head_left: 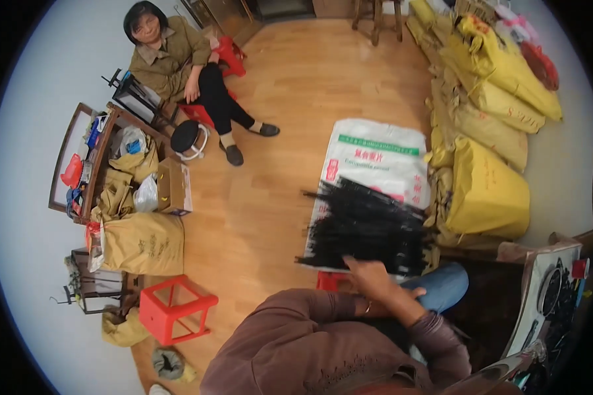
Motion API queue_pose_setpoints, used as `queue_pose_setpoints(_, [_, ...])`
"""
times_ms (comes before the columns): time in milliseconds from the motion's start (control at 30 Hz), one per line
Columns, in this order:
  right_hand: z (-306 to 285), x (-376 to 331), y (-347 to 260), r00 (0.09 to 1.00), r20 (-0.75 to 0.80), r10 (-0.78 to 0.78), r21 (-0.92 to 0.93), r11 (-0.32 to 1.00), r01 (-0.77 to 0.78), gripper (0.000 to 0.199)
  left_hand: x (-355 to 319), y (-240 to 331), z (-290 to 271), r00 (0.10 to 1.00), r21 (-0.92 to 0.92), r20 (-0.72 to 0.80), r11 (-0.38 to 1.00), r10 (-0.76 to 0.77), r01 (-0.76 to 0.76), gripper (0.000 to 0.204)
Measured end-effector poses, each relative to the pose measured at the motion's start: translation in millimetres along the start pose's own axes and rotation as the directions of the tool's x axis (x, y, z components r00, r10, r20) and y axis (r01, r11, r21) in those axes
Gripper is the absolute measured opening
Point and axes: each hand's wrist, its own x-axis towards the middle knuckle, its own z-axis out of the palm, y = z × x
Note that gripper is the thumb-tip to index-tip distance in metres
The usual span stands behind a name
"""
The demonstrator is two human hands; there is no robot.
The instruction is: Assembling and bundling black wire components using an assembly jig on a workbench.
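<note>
A wide heap of thin black strips [372,227] lies on a white woven sack [375,135] with green and red print. Reaching across from the lower right, my right hand [370,278] is at the near edge of the heap, fingers drawn together at the strips. What is between them is too small to make out. My left hand [417,292] lies beneath the right forearm, close to my knee in blue jeans [447,286]. Only a few of its fingertips show, so its grip is hidden.
Stuffed yellow sacks [487,187] are stacked along the right wall. A cluttered worktable [530,303] stands at the lower right. Left are a red stool [178,309], a tan sack [145,243] and a cardboard box [174,187]. Another person [171,66] sits at the far left.
</note>
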Motion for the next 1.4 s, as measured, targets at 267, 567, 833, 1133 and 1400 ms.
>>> queue_pose_setpoints(267, [23, -47, 30, 0.931, 0.087, 0.355, -0.027, 0.935, -0.354, 0.035, -47, -14, -125, 0.956, 0.169, -0.195, 0.968, 0.217, -0.186, 0.054])
queue_pose_setpoints(567, [15, -54, 19, 0.936, -0.024, 0.35, -0.017, 0.936, -0.351, 0.031, -46, 6, -142, 0.969, 0.231, -0.179, 0.965, 0.169, -0.125, 0.052])
queue_pose_setpoints(833, [17, -56, 17, 0.936, -0.013, 0.352, 0.05, 0.935, -0.351, 0.032, -50, 3, -139, 0.977, 0.223, -0.156, 0.969, 0.145, -0.109, 0.052])
queue_pose_setpoints(1133, [-123, -25, -137, 0.857, -0.495, -0.142, 0.184, 0.947, 0.263, 0.049, -64, 14, -149, 0.954, 0.228, -0.281, 0.973, 0.103, -0.038, 0.042])
queue_pose_setpoints(1400, [-67, -29, -83, 0.891, -0.433, -0.137, 0.181, 0.955, 0.235, 0.044, -51, 6, -133, 0.874, 0.339, -0.435, 0.939, 0.218, -0.065, 0.042])
